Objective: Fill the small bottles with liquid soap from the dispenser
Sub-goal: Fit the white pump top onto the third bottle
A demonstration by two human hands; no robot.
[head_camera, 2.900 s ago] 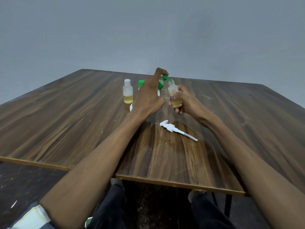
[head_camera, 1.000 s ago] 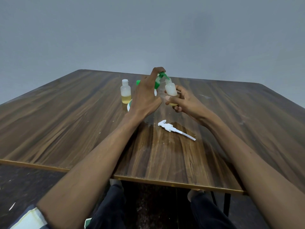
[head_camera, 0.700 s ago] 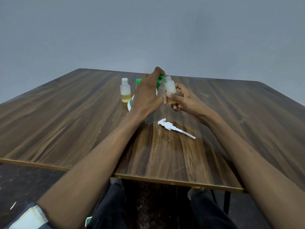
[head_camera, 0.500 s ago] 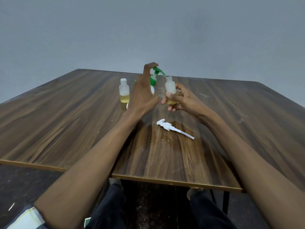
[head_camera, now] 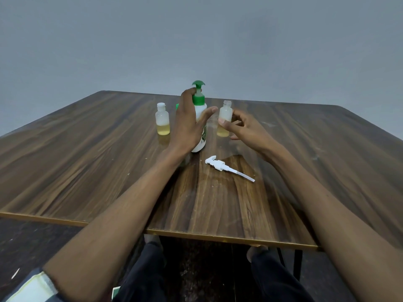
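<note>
We are steadying the dispenser [head_camera: 199, 105] at twelve o'clock, our left hand [head_camera: 186, 125] curled round its neck, while our right hand [head_camera: 246, 129] is pinching the uncapped small bottle [head_camera: 224, 112] at its three o'clock for filling.

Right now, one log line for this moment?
left hand: holds soap dispenser | right hand: holds uncapped bottle | capped bottle: standing, untouched

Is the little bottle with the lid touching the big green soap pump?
Apart. In the head view, a strip of table and the left hand lie between the capped bottle and the dispenser.
</note>
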